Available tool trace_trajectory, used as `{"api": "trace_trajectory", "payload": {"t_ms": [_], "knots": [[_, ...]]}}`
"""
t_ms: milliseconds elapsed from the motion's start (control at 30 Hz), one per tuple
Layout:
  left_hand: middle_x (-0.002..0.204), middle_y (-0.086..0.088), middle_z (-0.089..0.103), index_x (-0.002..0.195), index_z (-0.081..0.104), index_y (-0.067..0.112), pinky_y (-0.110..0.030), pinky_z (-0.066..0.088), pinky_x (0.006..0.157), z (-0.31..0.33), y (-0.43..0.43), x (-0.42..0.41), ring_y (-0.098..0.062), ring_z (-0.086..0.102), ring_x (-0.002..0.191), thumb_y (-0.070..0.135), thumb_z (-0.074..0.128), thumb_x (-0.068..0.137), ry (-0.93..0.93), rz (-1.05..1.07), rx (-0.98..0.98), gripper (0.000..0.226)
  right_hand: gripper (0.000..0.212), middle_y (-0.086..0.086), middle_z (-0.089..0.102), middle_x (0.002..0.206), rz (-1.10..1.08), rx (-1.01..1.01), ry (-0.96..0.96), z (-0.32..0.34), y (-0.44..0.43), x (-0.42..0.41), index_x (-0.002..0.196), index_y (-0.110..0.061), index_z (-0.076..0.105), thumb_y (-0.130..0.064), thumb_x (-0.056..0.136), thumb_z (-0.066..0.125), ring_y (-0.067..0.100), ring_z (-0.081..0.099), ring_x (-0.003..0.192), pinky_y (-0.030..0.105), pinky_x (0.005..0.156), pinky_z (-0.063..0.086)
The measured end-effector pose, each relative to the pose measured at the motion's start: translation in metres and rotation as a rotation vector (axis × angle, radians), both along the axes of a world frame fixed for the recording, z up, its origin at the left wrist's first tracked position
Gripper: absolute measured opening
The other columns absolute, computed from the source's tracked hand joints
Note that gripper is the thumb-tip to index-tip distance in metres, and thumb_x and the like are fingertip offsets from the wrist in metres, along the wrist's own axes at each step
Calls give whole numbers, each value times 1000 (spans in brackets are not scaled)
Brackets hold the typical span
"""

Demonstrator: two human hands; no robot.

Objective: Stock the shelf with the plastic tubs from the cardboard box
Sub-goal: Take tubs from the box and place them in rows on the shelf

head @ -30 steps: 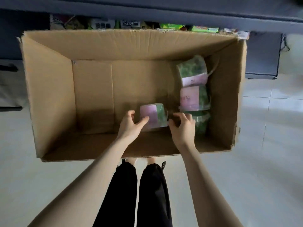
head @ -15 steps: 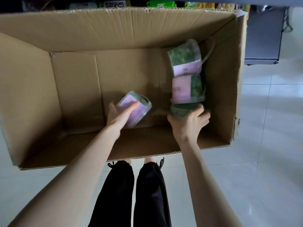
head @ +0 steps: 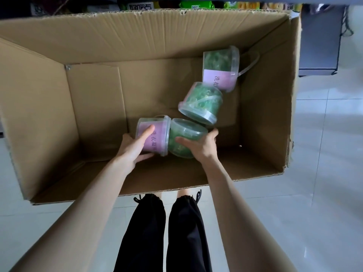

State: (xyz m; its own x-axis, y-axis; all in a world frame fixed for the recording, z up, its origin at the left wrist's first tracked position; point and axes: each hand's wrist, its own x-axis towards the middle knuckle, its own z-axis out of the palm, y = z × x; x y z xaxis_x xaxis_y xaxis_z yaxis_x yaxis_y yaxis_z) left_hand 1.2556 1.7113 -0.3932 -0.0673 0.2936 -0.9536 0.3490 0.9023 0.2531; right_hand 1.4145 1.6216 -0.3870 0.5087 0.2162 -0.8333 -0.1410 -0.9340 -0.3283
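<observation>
pale tiled floor (head: 324,173) (glossy) | black trousers (head: 145,232) | grey cabinet (head: 320,36) far right

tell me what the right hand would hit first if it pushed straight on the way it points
The right hand holds a clear plastic tub of green contents. Pushed on along its forearm line, that grip would probably meet the tilted clear lidded tub just beyond, though depth is unclear.

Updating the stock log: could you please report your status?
Left hand grips left tub; right hand grips right tub. Middle tub, far tub lie in box. Nothing blocking.
</observation>
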Motion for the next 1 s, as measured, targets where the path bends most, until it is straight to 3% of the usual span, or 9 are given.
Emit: {"api": "trace_trajectory", "payload": {"t_ms": [133,267,333,433,533,633,800,900,1000], "knots": [[136,-7,46,141,20,32,-42,51,88,-2,8,-13,-29,54,116,52,68,76,-94,-251,-43,83,105,10,42,132,-65,32,158,-9,7,3,133,-6,22,-35,57,90,29,40,127,45,107,39],[155,3,14,147,-2,40,-39,22,112,-6,20,-24,-18,20,140,21,81,69,-121,-600,153,115,95,2,50,115,-184,116,268,-8,4,6,124,-12,25,-20,56,91,22,55,110,40,95,51],[157,2,2,148,4,40,-33,17,112,-6,24,-23,-17,10,143,10,85,62,-108,-844,278,121,91,3,58,114,-181,110,267,-9,4,8,120,-7,39,-28,50,93,20,61,103,38,91,54],[153,-3,17,145,28,26,-29,23,109,-10,29,-20,-20,22,139,19,92,49,-87,-973,412,115,74,3,73,98,-139,127,249,-7,6,10,105,-11,66,-43,42,92,18,70,90,34,81,58],[114,11,53,120,45,29,-17,41,77,0,35,-22,-14,51,107,38,93,41,-59,-938,419,93,93,6,71,103,-172,138,218,7,6,15,112,-10,64,-53,33,88,20,69,94,36,85,57],[90,24,50,105,43,37,-13,35,59,34,34,-28,2,50,80,60,86,37,14,-862,405,84,71,15,72,101,-244,295,270,39,0,19,107,-3,67,-37,49,88,27,71,92,46,86,57],[103,16,55,125,42,21,-24,38,81,125,13,-25,-2,53,90,74,77,37,67,-539,392,108,33,13,74,95,-226,556,255,124,-20,23,99,-8,71,-19,70,82,29,72,88,33,68,58],[92,14,61,103,50,30,-26,46,81,192,-3,-5,-2,60,85,72,78,36,-44,-320,450,84,37,6,74,96,-168,683,209,189,-26,30,103,-14,66,-20,70,82,23,72,89,28,66,57],[97,8,63,112,52,18,-38,54,87,261,-24,21,-3,62,88,65,75,45,-142,-187,542,85,45,6,73,101,-145,812,149,255,-38,43,109,-16,64,-28,69,81,22,71,92,31,67,58]]}}
